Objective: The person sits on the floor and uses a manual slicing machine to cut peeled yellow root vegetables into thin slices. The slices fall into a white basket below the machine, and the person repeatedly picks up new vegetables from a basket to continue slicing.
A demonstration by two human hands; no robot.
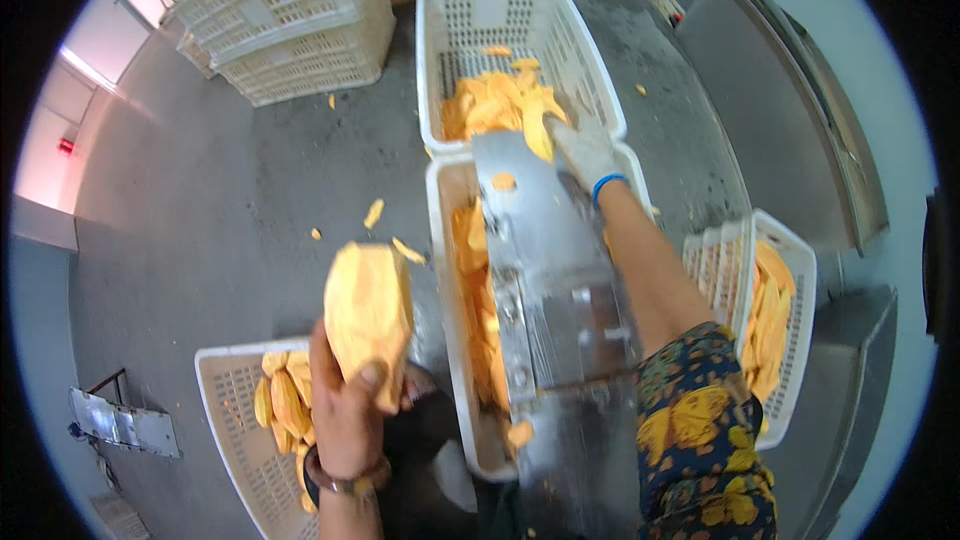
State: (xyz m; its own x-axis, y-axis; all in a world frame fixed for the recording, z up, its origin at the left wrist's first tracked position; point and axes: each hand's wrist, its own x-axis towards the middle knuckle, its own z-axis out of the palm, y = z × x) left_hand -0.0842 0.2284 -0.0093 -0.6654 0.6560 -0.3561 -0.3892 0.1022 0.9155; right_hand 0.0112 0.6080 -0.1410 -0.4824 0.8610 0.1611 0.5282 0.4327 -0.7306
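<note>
My left hand (pixel 351 397) grips a large peeled orange root, likely a sweet potato (pixel 367 307), raised left of a metal slicing board (pixel 555 240). The board carries a bolted blade strip (pixel 511 337) and slopes away over a white plastic crate (pixel 442 240) of orange slices. Beyond the board's far end, my right hand (pixel 581 139), in a pale glove with a blue band at the wrist, holds a long slice (pixel 537 124). Part of that hand's grip is hidden. Below it, more slices (pixel 487 101) lie heaped in the far white crate (pixel 427 60).
Peeled roots (pixel 289 401) fill part of a crate (pixel 214 382) at lower left. Another crate (pixel 802 300) with slices stands at right, before a stainless steel panel (pixel 772 97). Stacked crates (pixel 300 37) stand at back left. Scraps (pixel 373 213) litter the grey floor (pixel 187 202).
</note>
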